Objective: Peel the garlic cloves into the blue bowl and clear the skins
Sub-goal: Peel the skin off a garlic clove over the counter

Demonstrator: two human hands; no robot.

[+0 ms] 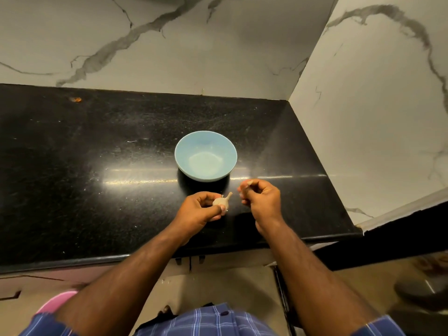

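Observation:
A light blue bowl [205,156] stands on the black counter [97,166], and I see nothing inside it. Just in front of the bowl my left hand [198,210] grips a pale garlic bulb [221,201] whose stem points up and to the right. My right hand [260,198] is a short way to the right of the bulb, apart from it. Its curled fingertips pinch a small pale scrap [247,183] that looks like garlic skin; it is blurred.
Marble walls close the counter at the back and on the right, where the counter ends in a corner. An orange speck [76,99] lies at the back left. The counter's front edge runs just below my wrists.

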